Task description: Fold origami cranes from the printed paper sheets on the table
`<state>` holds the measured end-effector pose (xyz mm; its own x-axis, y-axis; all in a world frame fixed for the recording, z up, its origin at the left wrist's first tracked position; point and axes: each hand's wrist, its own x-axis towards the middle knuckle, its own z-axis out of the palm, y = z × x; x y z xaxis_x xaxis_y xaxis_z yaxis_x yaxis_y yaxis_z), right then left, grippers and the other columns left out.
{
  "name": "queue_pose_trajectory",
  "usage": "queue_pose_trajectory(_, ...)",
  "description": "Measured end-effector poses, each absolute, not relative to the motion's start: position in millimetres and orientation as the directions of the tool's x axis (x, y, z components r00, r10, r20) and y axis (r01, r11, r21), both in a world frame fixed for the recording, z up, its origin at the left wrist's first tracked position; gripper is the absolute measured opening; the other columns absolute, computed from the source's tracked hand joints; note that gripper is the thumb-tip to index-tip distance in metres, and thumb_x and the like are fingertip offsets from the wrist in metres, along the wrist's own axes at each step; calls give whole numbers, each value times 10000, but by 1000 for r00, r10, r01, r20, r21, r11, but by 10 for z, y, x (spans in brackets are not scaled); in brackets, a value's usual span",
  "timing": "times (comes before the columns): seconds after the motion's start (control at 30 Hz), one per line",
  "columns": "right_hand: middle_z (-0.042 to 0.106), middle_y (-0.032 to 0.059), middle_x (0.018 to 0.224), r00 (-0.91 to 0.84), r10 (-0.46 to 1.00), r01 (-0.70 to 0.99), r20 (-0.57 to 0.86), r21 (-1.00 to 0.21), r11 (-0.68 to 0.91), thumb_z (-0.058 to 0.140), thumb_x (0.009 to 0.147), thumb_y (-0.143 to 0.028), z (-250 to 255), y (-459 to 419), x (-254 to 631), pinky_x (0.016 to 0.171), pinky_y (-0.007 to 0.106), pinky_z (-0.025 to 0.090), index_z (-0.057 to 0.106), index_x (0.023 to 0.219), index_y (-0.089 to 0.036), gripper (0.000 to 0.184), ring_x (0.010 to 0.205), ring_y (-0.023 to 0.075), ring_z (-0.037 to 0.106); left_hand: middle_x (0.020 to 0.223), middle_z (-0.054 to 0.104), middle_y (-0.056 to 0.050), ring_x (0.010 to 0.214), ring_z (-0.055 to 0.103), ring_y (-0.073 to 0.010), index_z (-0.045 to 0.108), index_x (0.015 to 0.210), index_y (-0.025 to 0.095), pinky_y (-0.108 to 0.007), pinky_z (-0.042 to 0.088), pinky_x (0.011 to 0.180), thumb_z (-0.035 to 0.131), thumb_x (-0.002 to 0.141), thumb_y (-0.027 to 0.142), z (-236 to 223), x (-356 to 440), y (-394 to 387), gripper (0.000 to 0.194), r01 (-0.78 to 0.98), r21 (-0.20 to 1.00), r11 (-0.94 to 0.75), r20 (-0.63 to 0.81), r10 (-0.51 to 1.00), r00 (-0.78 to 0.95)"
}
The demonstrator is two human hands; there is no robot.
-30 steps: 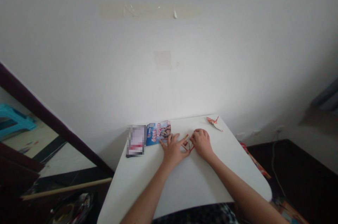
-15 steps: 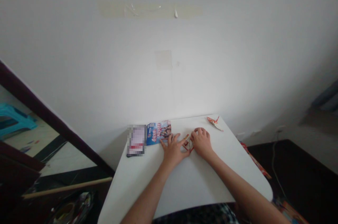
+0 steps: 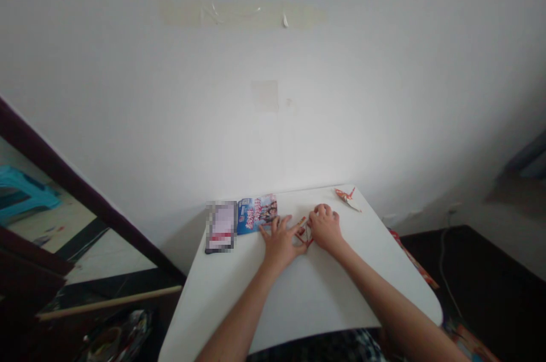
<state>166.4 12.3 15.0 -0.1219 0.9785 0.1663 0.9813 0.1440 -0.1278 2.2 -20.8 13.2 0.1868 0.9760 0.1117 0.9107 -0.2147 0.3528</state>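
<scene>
left hand (image 3: 280, 245): splayed flat | right hand (image 3: 325, 229): curled | folded paper (image 3: 303, 235): between

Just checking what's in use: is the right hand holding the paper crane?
No, the paper crane lies apart, beyond the right hand, which is beside the small folded paper.

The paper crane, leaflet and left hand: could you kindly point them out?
paper crane (image 3: 347, 197), head view, on its body
leaflet (image 3: 256, 214), head view, on its cover
left hand (image 3: 280, 245), head view, on its back
</scene>
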Motion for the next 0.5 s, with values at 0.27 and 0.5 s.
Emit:
queue_pose_trajectory(0.27,538,165,1362,-117,971,985,208,-100,140,413,1012,-304,98,90,1640,1094,524,305,640,1168,-189,299,1326,301,388,1609,395,9,1489,231,-394,560,1360,522,-785,4,1141,717,765,560,112,27,-198,617,918,343,-199,97,980,176)
queue_pose_trajectory(0.5,535,149,1389,-125,963,979,240,-125,158,423,1016,-320,22,100,1682,1116,511,292,613,1199,-191,293,1333,301,390,1620,373,29,1496,224,-402,564,1330,567,-793,17,1135,702,775,592,131,19,-211,573,925,321,-206,94,978,185)
